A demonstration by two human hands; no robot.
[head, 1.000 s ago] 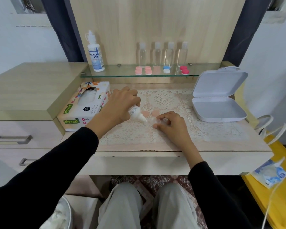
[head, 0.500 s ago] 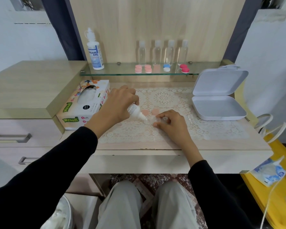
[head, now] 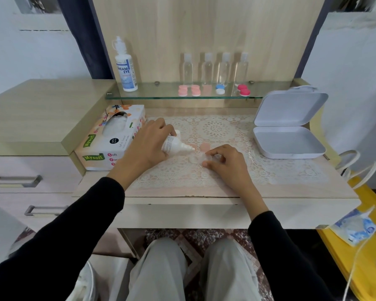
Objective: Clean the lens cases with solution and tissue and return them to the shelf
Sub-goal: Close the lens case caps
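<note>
Lying near the solution bottle [head: 174, 146], the lens case [head: 193, 159] looks translucent.

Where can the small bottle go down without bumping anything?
Free: the lace mat in front of the white box, right of the right hand; also the mat's back strip between tissue box and white box. Crowded: the centre, where the left hand tilts the small bottle toward the lens case beside the pink caps.

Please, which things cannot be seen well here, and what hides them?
Head view:
- small bottle: body covered by the left grip, label too small.
- clear lens case: faint on the lace mat, partly hidden by the right grip; liquid inside unknowable.
- white container: cut by bottom edge.
</note>
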